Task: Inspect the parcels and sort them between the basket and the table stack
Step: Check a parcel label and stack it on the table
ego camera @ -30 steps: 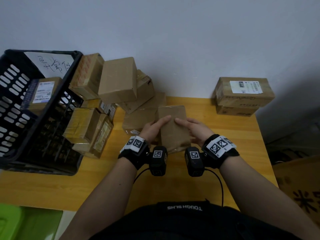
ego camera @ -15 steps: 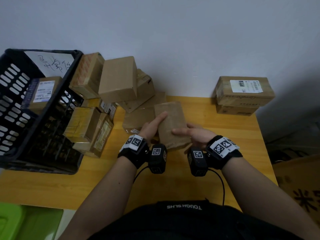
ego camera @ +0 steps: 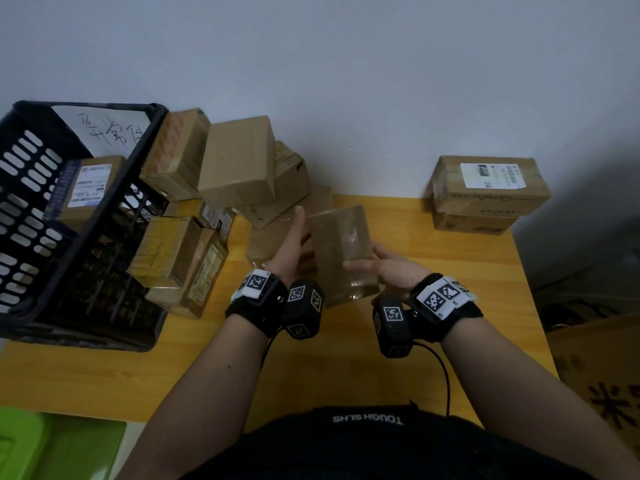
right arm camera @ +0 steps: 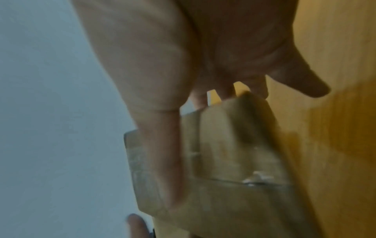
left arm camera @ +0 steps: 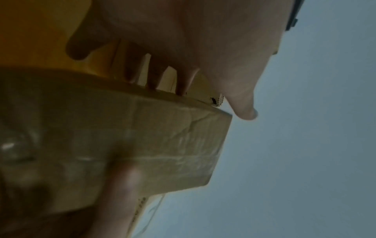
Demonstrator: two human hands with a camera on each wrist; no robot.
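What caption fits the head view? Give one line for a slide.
Both hands, left and right, hold a taped brown parcel above the wooden table, between the black basket and a two-box stack.

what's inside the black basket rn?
One brown parcel with a white label leans inside the black basket, and a handwritten paper sheet lies at the far wall. The basket's floor and near corner are hidden by its wall.
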